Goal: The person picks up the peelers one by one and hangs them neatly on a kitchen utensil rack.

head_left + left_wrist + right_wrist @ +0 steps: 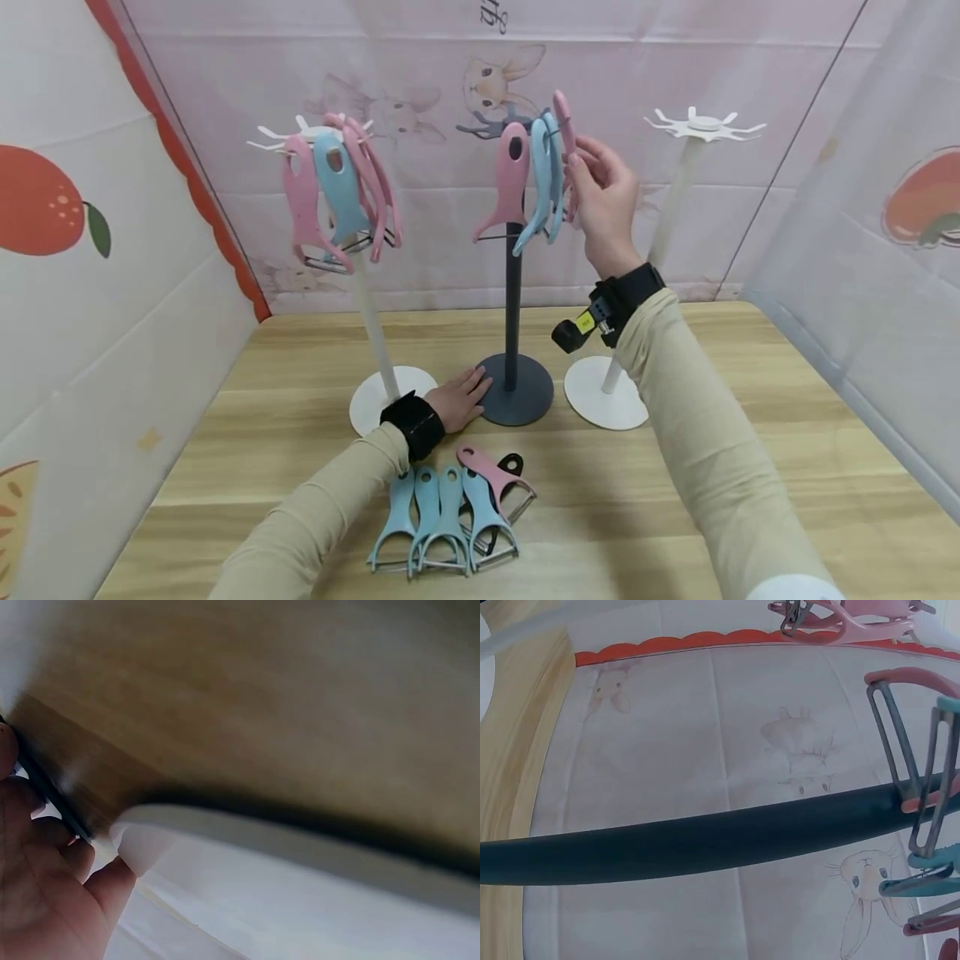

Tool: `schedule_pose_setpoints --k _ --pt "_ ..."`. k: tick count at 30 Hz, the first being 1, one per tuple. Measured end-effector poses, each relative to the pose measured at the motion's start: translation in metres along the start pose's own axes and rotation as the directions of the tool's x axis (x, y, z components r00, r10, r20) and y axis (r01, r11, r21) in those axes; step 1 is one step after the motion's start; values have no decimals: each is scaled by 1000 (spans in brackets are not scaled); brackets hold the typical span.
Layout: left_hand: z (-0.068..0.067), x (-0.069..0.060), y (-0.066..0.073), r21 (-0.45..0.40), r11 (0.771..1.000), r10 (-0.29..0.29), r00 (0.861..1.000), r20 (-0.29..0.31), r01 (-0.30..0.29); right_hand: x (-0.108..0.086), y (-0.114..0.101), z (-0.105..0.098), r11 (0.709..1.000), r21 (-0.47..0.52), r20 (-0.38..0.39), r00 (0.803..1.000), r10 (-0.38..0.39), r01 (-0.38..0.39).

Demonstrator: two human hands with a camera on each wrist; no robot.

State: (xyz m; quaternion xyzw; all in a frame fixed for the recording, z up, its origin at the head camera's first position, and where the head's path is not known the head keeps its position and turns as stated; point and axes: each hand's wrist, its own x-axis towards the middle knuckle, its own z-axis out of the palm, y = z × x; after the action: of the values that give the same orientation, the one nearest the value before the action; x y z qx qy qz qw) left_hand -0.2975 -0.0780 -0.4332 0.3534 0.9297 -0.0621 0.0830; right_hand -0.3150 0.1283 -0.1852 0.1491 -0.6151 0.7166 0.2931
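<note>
In the head view the right hand (606, 200) pinches a pink peeler (564, 121) at the right side of the dark stand's hooked top (491, 127). Beside it on that stand hang two blue peelers (542, 171) and a pink one (512, 171). The left hand (457, 400) rests with extended fingers on the edge of the dark round base (517, 396); the left wrist view shows this hand (52, 892) next to a white base (247, 870). In the right wrist view the dark pole (705, 844) crosses the frame, and the right hand is barely visible at the lower right corner.
A white stand (372, 321) at left holds several pink and blue peelers (341, 187). Another white stand (705, 125) at right has bare hooks. Several blue peelers (450, 517), a pink one (491, 475) and a black one (512, 464) lie on the wooden table (615, 508).
</note>
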Motion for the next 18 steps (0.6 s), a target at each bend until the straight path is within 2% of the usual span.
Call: schedule_pose_setpoints --k 6,10,14,18 --pt "8 6 -1 -15 1000 -4 1000 4 4 5 1 3 999 -30 57 998 17 -16" --pt "12 9 -2 -9 1000 -15 1000 21 15 5 4 3 1000 -6 92 995 29 -29" --pt "12 10 -3 -5 1000 -15 1000 15 15 2 5 2 1000 -12 92 996 17 -16" --pt "11 9 -5 3 1000 -7 1000 10 7 -2 5 0 998 -49 57 998 33 -30"
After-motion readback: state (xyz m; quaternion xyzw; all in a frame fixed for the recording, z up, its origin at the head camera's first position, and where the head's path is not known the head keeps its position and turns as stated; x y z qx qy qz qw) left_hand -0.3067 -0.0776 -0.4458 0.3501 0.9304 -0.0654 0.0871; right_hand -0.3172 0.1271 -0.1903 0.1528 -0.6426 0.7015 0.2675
